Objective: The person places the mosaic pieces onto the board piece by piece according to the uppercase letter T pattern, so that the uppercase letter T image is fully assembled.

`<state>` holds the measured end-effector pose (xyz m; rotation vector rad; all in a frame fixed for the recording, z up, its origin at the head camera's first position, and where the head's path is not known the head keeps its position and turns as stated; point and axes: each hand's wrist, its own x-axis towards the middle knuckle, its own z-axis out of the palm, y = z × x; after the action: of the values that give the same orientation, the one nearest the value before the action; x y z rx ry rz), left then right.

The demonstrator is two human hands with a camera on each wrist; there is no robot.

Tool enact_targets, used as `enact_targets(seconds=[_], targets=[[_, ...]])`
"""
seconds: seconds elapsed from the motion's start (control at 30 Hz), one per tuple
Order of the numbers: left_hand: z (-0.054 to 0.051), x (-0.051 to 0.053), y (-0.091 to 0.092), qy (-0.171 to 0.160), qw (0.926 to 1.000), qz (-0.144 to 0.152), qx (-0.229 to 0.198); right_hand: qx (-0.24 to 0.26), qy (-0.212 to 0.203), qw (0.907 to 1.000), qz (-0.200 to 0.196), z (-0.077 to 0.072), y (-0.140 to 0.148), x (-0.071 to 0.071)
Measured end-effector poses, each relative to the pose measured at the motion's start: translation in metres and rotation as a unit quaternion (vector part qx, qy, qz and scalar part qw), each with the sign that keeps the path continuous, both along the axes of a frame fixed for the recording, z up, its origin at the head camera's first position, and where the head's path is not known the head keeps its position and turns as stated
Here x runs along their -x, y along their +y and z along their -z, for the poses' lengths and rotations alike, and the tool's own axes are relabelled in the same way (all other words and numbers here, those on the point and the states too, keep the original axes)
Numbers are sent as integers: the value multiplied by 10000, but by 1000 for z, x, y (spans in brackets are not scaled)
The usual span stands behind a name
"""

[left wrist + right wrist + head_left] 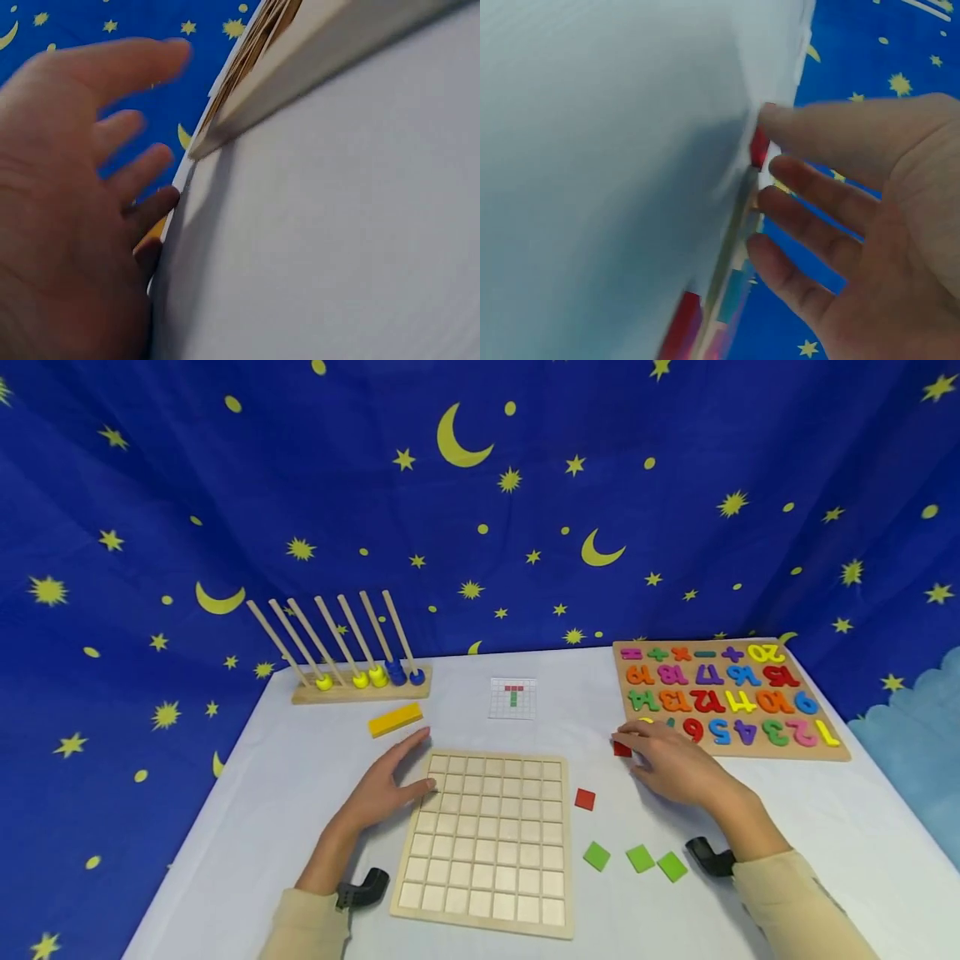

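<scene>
A wooden grid board [483,835] lies on the white table with its cells bare. The left hand [386,789], fingers spread, is at its upper left edge, thumb tip over the rim; the left wrist view shows this hand [82,172] beside the board's side [277,82]. Near the number board's lower left corner, the right hand [675,764] pinches a red tile [622,749]. In the right wrist view the red tile [760,146] is at the fingertips of that hand [877,217]. Another red tile [585,799] and green tiles [597,856] lie right of the grid board.
A small pattern card [513,699] with red and green squares lies behind the grid board. At the back left stand a peg abacus [362,692] and, before it, a yellow block [395,720]. A colourful number board [750,749] lies at the right.
</scene>
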<state>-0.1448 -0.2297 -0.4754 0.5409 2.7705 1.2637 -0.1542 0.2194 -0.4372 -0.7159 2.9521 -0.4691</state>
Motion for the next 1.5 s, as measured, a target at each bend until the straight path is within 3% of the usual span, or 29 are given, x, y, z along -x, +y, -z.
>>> enact_targets(seconds=[0.17,0.47,0.7,0.93,1.5], targets=[[6,0,3,592,9952,551,558,-134,99,9998,90,5,1,-1],[5,-1,3,676,9945,437,670,7,91,9997,220,8,-2,2],[4,1,2,1064,9897,552,783,-66,-85,9997,222,7,-1,3],[6,1,1,909,9920,447,756,101,-218,9994,241,6,-1,4],[8,3,3,788,9937,376,708,1073,-497,9930,75,3,-5,3]])
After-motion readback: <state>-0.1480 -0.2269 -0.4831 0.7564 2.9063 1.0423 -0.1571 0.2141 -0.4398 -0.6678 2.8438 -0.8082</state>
